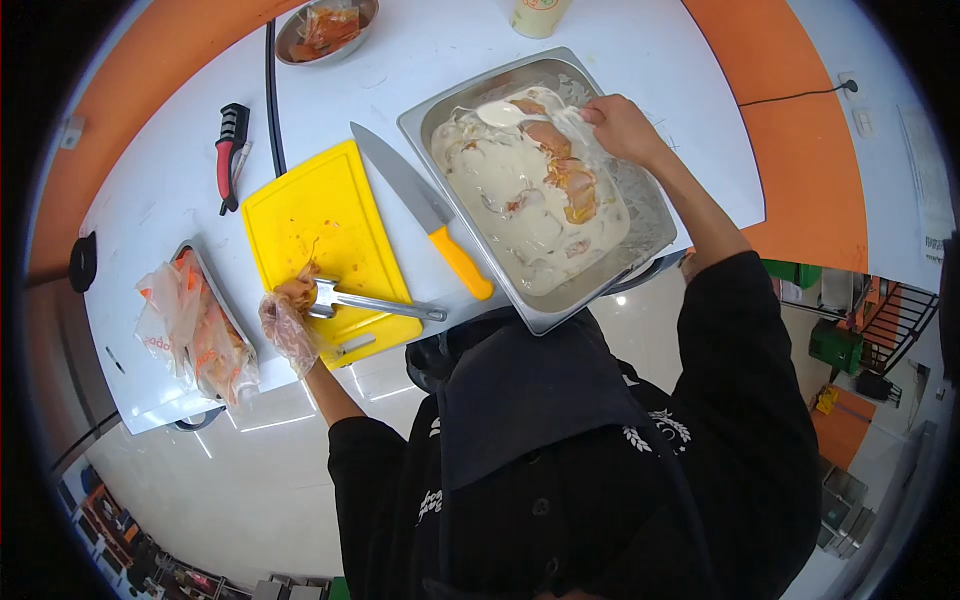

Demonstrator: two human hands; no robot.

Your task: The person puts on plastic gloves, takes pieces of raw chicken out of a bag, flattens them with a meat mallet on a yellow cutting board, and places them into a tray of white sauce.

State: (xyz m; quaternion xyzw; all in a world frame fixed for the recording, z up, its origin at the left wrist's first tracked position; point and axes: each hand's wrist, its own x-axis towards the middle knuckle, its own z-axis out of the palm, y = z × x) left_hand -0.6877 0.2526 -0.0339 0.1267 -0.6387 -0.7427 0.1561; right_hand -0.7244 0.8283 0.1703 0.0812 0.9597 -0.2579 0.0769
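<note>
My left hand (289,330), in a thin clear plastic glove, grips a piece of raw meat (301,287) at the lower left edge of the yellow cutting board (315,217). Against that meat rests the head of a metal meat mallet (375,301), whose handle lies across the board. My bare right hand (619,127) holds the handle end of a spoon (501,114) coated in creamy white sauce. Beneath it, a steel pan (491,259) contains the sauce and several meat pieces (574,191). Between board and pan lies a chef's knife (420,206) with an orange-yellow handle.
A red and black knife sharpener (231,157) lies beyond the board. Plastic bags of meat (202,322) sit on a metal tray at the left. A steel bowl with a packet (326,34) and a cup (536,16) stand at the far side of the white table (420,75).
</note>
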